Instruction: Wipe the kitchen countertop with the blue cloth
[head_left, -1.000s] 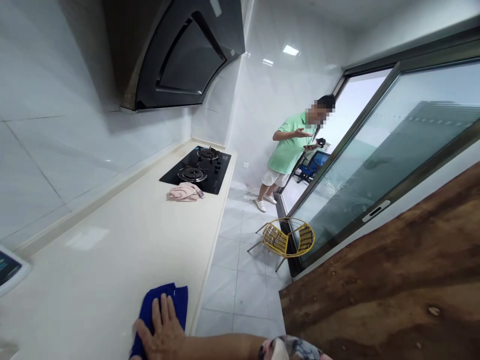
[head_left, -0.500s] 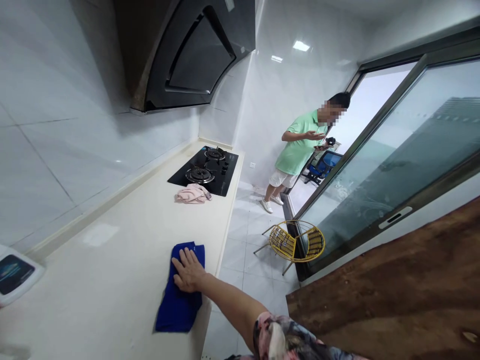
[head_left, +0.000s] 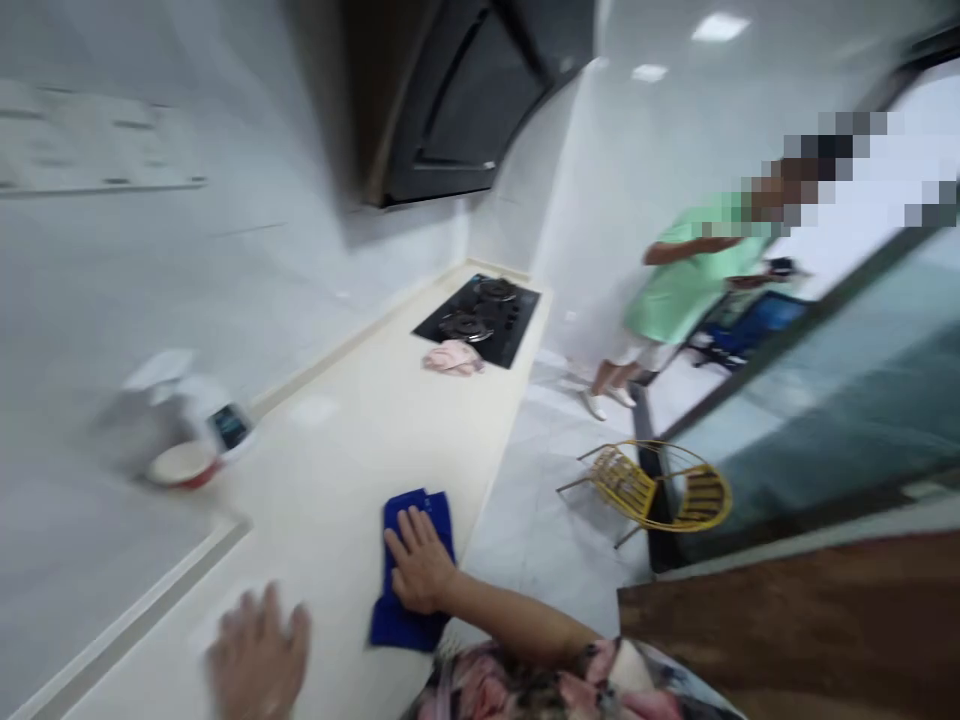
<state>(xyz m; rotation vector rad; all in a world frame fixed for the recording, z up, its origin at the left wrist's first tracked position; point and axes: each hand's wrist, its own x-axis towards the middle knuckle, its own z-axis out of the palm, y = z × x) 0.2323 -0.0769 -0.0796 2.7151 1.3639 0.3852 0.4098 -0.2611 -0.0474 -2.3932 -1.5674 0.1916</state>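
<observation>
While right hand (head_left: 421,572) presses flat on cloth (head_left: 411,570), wiping bench (head_left: 352,440) mid-pass; left hand (head_left: 259,660) open, resting; next stroke probably needs steady pressure.

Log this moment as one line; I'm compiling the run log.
right hand: flat on blue cloth | left hand: open, over countertop, blurred | pink cloth by stove

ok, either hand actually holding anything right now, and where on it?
Nothing is gripped. The right hand lies flat, palm down, on the middle of the blue cloth, pressing it to the countertop. The left hand is blurred, open and empty above the counter.
</observation>
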